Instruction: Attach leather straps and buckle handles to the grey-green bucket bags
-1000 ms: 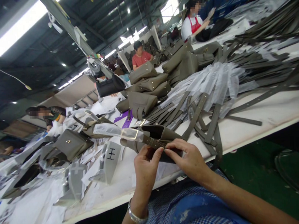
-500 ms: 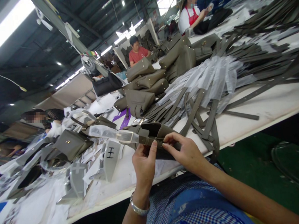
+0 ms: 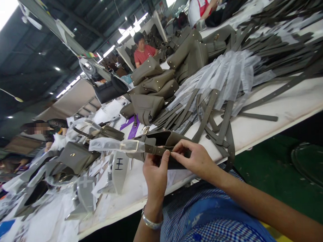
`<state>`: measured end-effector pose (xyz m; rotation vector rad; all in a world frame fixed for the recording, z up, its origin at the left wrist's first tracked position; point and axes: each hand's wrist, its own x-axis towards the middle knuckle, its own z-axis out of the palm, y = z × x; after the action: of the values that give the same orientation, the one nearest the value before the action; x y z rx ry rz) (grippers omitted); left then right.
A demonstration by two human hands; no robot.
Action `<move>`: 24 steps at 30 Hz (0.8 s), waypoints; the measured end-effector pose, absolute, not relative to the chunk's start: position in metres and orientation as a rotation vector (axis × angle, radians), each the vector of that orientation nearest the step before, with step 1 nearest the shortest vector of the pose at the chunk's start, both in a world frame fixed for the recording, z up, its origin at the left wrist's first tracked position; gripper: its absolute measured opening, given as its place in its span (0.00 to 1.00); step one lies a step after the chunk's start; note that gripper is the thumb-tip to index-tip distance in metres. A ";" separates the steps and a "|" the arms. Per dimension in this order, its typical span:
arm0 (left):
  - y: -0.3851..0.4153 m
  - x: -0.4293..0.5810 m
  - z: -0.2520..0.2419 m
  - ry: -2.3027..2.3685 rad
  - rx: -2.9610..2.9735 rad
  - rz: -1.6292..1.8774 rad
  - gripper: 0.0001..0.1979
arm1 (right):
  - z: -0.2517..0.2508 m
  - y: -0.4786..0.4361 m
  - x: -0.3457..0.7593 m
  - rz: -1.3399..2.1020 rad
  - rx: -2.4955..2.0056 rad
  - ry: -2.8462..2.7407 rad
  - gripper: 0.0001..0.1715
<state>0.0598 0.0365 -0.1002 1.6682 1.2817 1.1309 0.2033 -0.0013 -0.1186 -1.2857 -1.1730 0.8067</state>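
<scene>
An olive-grey leather strap [image 3: 151,149] runs across in front of me, its gold buckle [image 3: 136,146] and left end wrapped in cloudy plastic film. My left hand [image 3: 156,172] is closed on the strap, thumb on top and fingers beneath. Close beside it my right hand [image 3: 195,158] pinches the strap's right part between thumb and fingertips. What lies right under the fingertips is hidden. Behind and below the strap is an olive-grey handbag [image 3: 175,139] with its dark mouth open, partly covered by my hands.
Stacked bags [image 3: 149,82] stand farther back. Many loose straps [image 3: 211,108], some film-wrapped, spread over the white table [image 3: 259,130] at right. A grey block [image 3: 118,172] with a black mark stands left, near another bag [image 3: 75,157]. A co-worker in red [image 3: 145,55] is across the table.
The view has shifted slightly, so the background sits higher and farther left. Both hands keep their hold on the strap, and their fingertips have come a little closer together.
</scene>
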 end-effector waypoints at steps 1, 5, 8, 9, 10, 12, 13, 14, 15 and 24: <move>0.037 0.060 -0.100 1.282 1.652 1.134 0.14 | -0.118 -0.001 0.203 0.790 -1.286 -1.183 0.03; 0.039 0.062 -0.102 1.231 1.557 1.159 0.12 | -0.117 -0.002 0.204 0.643 -1.339 -1.266 0.03; 0.041 0.063 -0.104 1.200 1.495 1.185 0.12 | -0.118 -0.001 0.204 0.593 -1.383 -1.294 0.04; 0.042 0.063 -0.104 1.196 1.475 1.190 0.12 | -0.118 -0.001 0.205 0.608 -1.390 -1.289 0.04; 0.043 0.063 -0.105 1.195 1.457 1.192 0.13 | -0.119 -0.001 0.205 0.633 -1.394 -1.280 0.04; 0.044 0.063 -0.106 1.205 1.444 1.182 0.14 | -0.121 0.000 0.205 0.690 -1.397 -1.258 0.05; 0.044 0.063 -0.107 1.217 1.456 1.171 0.14 | -0.122 0.001 0.204 0.714 -1.396 -1.249 0.05; 0.044 0.062 -0.107 1.234 1.479 1.157 0.14 | -0.123 0.001 0.203 0.726 -1.393 -1.242 0.06; 0.044 0.061 -0.107 1.253 1.511 1.143 0.15 | -0.125 0.001 0.201 0.724 -1.388 -1.238 0.06; 0.040 0.004 -0.096 1.545 1.754 1.073 0.19 | -0.138 0.008 0.167 0.925 -0.992 -1.309 0.06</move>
<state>0.0040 0.0400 -0.0958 1.7544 1.5452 1.0727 0.1672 0.0080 -0.1384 -0.9923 -1.3087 0.9248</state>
